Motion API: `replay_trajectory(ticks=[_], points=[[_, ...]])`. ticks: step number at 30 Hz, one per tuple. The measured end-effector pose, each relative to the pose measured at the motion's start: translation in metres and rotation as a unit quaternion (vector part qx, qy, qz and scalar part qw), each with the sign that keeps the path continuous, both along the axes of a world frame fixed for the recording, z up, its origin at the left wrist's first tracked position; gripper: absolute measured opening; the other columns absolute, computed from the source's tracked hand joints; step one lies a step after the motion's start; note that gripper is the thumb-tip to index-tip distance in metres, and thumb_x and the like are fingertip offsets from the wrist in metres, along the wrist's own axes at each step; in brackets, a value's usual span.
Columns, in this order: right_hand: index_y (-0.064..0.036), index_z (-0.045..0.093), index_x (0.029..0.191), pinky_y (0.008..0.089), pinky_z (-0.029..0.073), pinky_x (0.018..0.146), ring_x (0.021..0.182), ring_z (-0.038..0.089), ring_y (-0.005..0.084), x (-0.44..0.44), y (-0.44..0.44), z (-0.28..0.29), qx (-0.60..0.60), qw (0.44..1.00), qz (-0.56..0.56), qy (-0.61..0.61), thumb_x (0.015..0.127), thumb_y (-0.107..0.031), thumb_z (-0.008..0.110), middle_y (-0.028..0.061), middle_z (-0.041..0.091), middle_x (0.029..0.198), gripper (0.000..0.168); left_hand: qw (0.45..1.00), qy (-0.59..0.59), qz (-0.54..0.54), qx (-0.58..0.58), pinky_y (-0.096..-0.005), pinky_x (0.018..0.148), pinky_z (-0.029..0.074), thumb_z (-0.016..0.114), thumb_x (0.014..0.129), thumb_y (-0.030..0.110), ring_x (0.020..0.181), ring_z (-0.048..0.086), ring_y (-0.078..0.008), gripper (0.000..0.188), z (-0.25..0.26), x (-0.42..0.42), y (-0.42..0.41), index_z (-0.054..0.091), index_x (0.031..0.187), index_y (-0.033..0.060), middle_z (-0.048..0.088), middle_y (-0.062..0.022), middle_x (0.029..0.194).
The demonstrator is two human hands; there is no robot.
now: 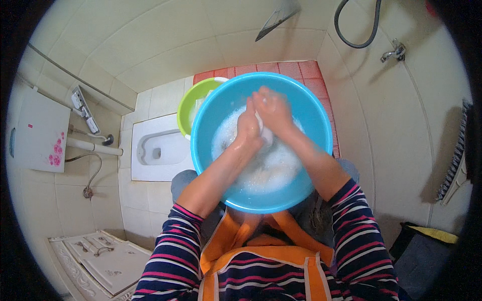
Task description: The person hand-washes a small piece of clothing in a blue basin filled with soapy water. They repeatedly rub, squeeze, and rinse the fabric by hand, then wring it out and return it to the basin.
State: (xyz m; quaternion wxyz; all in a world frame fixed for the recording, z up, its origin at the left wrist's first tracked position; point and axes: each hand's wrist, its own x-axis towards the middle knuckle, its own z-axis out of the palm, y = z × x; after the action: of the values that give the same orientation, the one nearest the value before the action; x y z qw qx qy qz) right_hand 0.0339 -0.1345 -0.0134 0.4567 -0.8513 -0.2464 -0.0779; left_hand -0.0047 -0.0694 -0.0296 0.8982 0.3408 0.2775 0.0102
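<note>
A large blue plastic basin [203,150] holds water covered with white suds [280,167]. Above the suds, my left hand [249,126] and my right hand [274,110] are pressed together around a wet white cloth [267,136]. Part of the cloth hangs below my palms; the rest is hidden between them. My right hand is blurred, and its fingers lie over those of the left. Pale, blurred shapes show in the foam near the basin's front side, too unclear to name.
A green basin [184,109] with pale cloth inside stands partly behind the blue one, on a red mat [308,69]. At left are a squat toilet [162,148], a cistern [41,131] and a cabinet [109,263]. The right wall carries a tap [393,52], hose [357,46] and brush [455,154].
</note>
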Motion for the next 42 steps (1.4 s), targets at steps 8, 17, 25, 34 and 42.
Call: replay_trajectory(ticks=[8, 17, 25, 34, 42], points=[[-0.005, 0.058, 0.073, 0.0417, 0.045, 0.056, 0.063, 0.056, 0.0346, -0.021, 0.007, -0.003, 0.023, 0.999, 0.017, -0.028, 0.078, -0.023, 0.056, 0.0148, 0.059, 0.07, 0.019, 0.999, -0.027, -0.033, 0.007, -0.0345, 0.075, 0.045, 0.038, 0.092, 0.042, 0.088, 0.055, -0.0187, 0.037, -0.008, 0.0, 0.026, 0.054, 0.097, 0.009, 0.058, -0.0075, 0.095], [-0.006, 0.06, 0.079, 0.0434, 0.046, 0.051, 0.056, 0.057, 0.0338, -0.039, 0.022, -0.014, 0.036, 0.989, 0.028, -0.14, 0.079, -0.024, 0.053, 0.0149, 0.058, 0.062, 0.019, 0.992, 0.004, -0.017, 0.122, -0.04, 0.083, 0.044, 0.036, 0.092, 0.045, 0.096, 0.055, -0.0227, 0.042, -0.029, 0.011, 0.039, 0.051, 0.106, 0.009, 0.057, -0.0078, 0.106], [-0.005, 0.056, 0.072, 0.0422, 0.045, 0.054, 0.061, 0.057, 0.0354, -0.049, 0.03, 0.004, 0.04, 0.989, 0.046, -0.132, 0.081, -0.021, 0.052, 0.0167, 0.058, 0.066, 0.019, 0.973, -0.182, -0.139, 0.004, -0.0382, 0.077, 0.046, 0.032, 0.093, 0.045, 0.09, 0.057, -0.0204, 0.042, -0.102, 0.025, 0.096, 0.051, 0.105, 0.0104, 0.059, -0.0064, 0.101], [-0.006, 0.057, 0.069, 0.0424, 0.043, 0.053, 0.057, 0.054, 0.0352, -0.025, 0.018, 0.006, 0.016, 0.999, -0.035, -0.016, 0.078, -0.027, 0.057, 0.0175, 0.057, 0.064, 0.023, 0.998, -0.015, 0.002, 0.056, -0.0359, 0.074, 0.045, 0.034, 0.092, 0.047, 0.081, 0.055, -0.0208, 0.042, 0.002, -0.005, 0.021, 0.049, 0.107, 0.0101, 0.058, -0.0053, 0.093], [-0.006, 0.056, 0.068, 0.0423, 0.045, 0.048, 0.053, 0.056, 0.0355, 0.003, 0.0, -0.002, -0.01, 0.998, -0.061, -0.021, 0.079, -0.025, 0.053, 0.016, 0.058, 0.063, 0.022, 0.998, 0.009, -0.001, 0.068, -0.0382, 0.071, 0.043, 0.032, 0.091, 0.049, 0.085, 0.053, -0.0188, 0.042, 0.01, -0.007, 0.004, 0.051, 0.094, 0.0115, 0.056, -0.0072, 0.093]])
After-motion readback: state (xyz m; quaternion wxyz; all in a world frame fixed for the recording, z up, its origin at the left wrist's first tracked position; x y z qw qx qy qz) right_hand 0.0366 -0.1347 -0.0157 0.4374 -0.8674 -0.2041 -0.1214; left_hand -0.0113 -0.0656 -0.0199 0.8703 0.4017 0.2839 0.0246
